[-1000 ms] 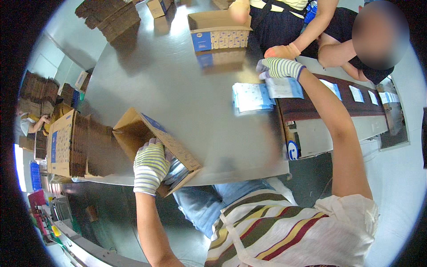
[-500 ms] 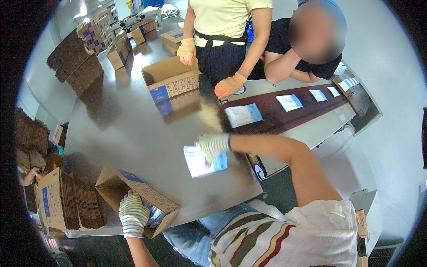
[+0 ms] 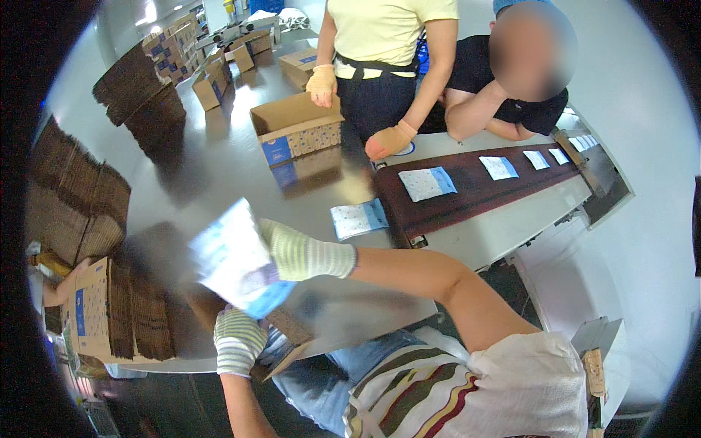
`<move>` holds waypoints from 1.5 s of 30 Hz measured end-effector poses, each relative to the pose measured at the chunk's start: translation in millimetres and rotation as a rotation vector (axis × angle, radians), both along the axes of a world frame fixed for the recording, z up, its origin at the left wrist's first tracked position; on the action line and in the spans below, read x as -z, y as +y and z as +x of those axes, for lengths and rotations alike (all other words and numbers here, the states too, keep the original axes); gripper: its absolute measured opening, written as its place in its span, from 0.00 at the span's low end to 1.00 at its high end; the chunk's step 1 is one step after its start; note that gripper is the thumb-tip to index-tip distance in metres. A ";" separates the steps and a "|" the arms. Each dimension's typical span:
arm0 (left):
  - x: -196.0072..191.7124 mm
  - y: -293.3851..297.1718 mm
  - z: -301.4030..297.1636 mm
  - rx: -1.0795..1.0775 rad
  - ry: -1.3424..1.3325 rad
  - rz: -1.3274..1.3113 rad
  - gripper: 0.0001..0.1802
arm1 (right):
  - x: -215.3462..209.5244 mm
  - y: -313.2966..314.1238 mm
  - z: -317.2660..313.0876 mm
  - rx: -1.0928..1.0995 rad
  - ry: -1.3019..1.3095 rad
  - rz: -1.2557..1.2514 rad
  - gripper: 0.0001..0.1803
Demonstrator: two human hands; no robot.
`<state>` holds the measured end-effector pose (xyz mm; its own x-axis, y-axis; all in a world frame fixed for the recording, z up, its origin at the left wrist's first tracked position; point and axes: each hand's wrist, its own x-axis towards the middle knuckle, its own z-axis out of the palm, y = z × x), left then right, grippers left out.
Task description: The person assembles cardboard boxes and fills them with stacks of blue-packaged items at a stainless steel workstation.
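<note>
My right hand (image 3: 303, 252), in a striped knit glove, is closed on a white-and-blue flat packet (image 3: 230, 252), blurred by motion. It holds the packet up over an open cardboard box (image 3: 292, 325) at the table's near edge. That packet hides much of the box. My left hand (image 3: 239, 342), gloved alike, is curled over the box's near side; its fingertips are partly hidden. Beside it, blue-and-white packets (image 3: 274, 349) show inside the box. Another packet (image 3: 359, 219) lies on the metal table (image 3: 241, 193), by the belt's end.
A dark red conveyor belt (image 3: 467, 191) carries several packets from the right. Across the table stands a person in orange gloves, one hand (image 3: 321, 86) at an open box (image 3: 303, 142); another person leans by the belt. Stacks of flattened cardboard (image 3: 142, 314) stand at left.
My right hand has swung left from the table with a packet, up over the box. A further packet has come off the belt onto the table. My left hand stays at the box.
</note>
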<state>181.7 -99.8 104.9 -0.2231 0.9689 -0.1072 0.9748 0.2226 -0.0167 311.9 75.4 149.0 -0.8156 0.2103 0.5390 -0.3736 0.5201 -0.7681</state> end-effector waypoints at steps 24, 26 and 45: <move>-4.3 -7.6 5.0 -0.089 -0.193 -0.031 0.26 | -10.4 -34.1 -71.7 0.027 0.108 0.329 0.49; -19.3 -6.1 5.3 -0.005 -0.177 -0.087 0.22 | -13.5 -51.0 -38.4 0.009 0.148 0.432 0.37; -46.0 -59.2 21.6 -0.016 -0.190 0.640 0.18 | 20.5 24.6 -163.5 0.690 -0.334 1.101 0.47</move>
<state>203.4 -159.0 150.9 -0.2719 0.8512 0.4490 0.9442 0.1457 0.2955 148.4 100.0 128.5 -0.8444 0.2175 0.4896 0.3354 0.9272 0.1666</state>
